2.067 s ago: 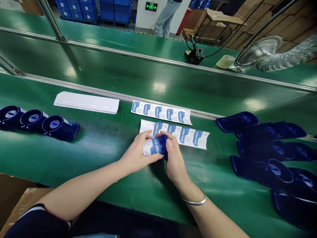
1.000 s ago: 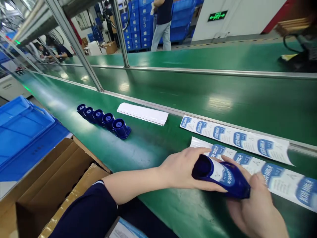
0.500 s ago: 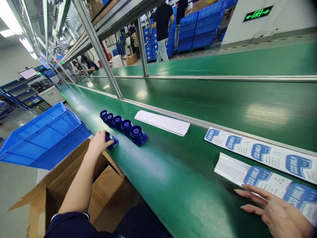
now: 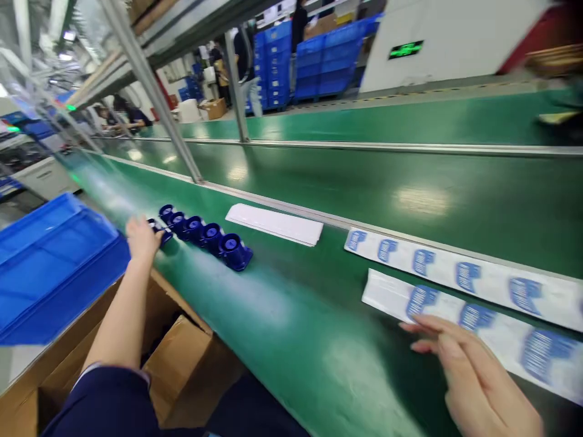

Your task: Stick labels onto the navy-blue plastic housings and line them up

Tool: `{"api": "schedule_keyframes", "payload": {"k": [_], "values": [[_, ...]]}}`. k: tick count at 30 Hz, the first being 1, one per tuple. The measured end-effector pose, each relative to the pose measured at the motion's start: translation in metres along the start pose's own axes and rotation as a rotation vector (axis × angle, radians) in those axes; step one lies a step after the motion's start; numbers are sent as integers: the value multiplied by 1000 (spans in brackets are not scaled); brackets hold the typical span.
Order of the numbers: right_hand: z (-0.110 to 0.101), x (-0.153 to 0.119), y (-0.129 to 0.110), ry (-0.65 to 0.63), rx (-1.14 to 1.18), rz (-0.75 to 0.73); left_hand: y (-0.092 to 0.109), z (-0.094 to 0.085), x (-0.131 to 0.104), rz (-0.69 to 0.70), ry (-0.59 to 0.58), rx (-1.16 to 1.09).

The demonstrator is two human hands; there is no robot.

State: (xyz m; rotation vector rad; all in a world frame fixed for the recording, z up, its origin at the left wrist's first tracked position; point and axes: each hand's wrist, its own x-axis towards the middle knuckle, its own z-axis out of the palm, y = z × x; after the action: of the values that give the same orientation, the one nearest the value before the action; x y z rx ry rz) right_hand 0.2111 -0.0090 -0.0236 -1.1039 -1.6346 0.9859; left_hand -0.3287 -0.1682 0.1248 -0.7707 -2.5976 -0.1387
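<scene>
My left hand [image 4: 142, 235] reaches out to the left side of the green belt, its fingers closed around a dark blue cup-shaped plastic part [image 4: 164, 235], which they partly hide. Beside it, several similar blue parts [image 4: 234, 250] with flat bases stand upright in a slanting row. My right hand [image 4: 473, 364] hovers at the lower right with fingers extended, by the near edge of a strip of blue-and-white labels [image 4: 469, 317]. Whether a fingertip touches that strip I cannot tell. Behind it lies a second label strip [image 4: 437, 264].
White blank strips [image 4: 276, 224] lie near the metal rail, right of the row. An open cardboard box [image 4: 182, 352] stands below the belt's near edge, with a blue crate [image 4: 54, 255] beyond it. A metal post [image 4: 155, 97] rises from the rail. People are in the background.
My left hand has moved farther along the belt with the blue part, past the row's near end. My right hand has shifted left along the label strip. The view has turned slightly right.
</scene>
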Motion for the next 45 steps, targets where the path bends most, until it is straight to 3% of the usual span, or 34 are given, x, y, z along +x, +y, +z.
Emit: {"api": "schedule_keyframes", "payload": {"k": [3, 5, 6, 8, 13, 16, 18, 21, 25, 30, 33, 35, 38, 40, 45], "values": [[-16, 24, -16, 113, -250, -215, 36, -15, -25, 120, 205, -108], [-29, 40, -10, 177, -416, -316, 69, -21, -46, 404, 487, -279], [-35, 46, -5, 187, -504, -351, 89, -22, -58, 554, 544, -368], [-43, 55, 5, 175, -667, -369, 134, -25, -89, 803, 436, -526], [-40, 70, 12, 58, -851, -374, 256, -16, -170, 1346, -68, -684], [-35, 81, 11, 2, -802, -412, 308, -2, -202, 1441, -256, -691], [-35, 86, 11, -8, -723, -453, 328, 8, -214, 1432, -320, -669], [-37, 85, 9, -25, -675, -506, 340, 21, -221, 1403, -342, -608], [-45, 79, -5, 5, -601, -547, 342, 33, -217, 1400, -271, -540], [-75, 83, -27, 396, -348, -515, 346, 37, -211, 1409, -236, -515], [-118, 102, -20, 630, -427, -464, 349, 39, -204, 1419, -237, -509], [-152, 118, -4, 709, -586, -357, 352, 42, -195, 1439, -242, -509], [-196, 140, 23, 711, -820, -74, 356, 47, -182, 1488, -260, -519], [-215, 149, 37, 657, -878, 49, 357, 49, -177, 1512, -274, -521], [-225, 154, 48, 598, -897, 112, 356, 48, -172, 1530, -331, -543]]}}
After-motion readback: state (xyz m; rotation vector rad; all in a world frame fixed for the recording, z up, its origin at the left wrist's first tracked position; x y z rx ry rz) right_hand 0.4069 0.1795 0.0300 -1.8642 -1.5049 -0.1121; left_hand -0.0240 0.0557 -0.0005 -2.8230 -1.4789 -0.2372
